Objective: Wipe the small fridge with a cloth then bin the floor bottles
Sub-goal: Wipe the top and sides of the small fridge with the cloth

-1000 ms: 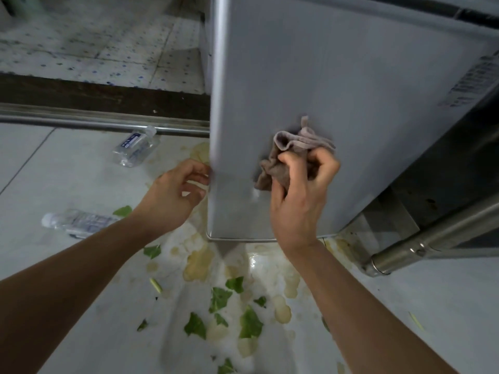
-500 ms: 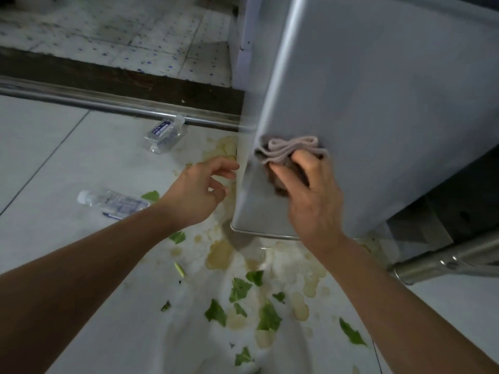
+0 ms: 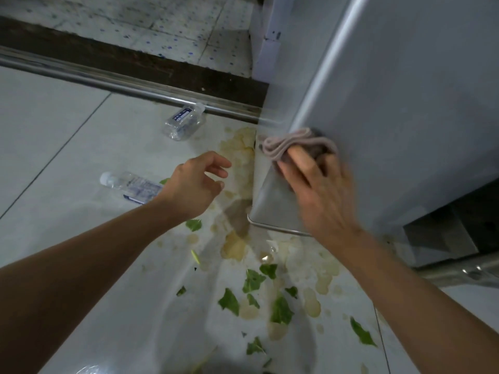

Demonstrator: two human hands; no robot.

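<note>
- Pressing the soft, bunched cloth (image 3: 294, 147) against the fridge's (image 3: 405, 103) lower corner, frame centre-right: right hand (image 3: 321, 190), fingers flat on it.
- Left hand (image 3: 194, 184) empty, fingers loosely curled.
- 2 light, crushable bottles (image 3: 183, 122) (image 3: 129, 186) lie on the floor (image 3: 54, 125), left; grasp mid-body.

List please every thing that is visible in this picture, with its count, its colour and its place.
fridge: one, silver-grey, upper right, standing on the floor
cloth: one, pinkish-grey, folded, pressed on the fridge's lower left corner
bottles: two, clear plastic with blue-white labels, lying on the floor; one beside the metal rail, one behind the left wrist
metal rail: one, silver, across the floor at upper left
leaf scraps: many, green, scattered on the floor below the fridge
stains: several, yellowish, on the floor around the fridge corner
floor: pale grey tiles
left hand: empty, fingers curled, off the fridge
right hand: pressing the cloth
</note>
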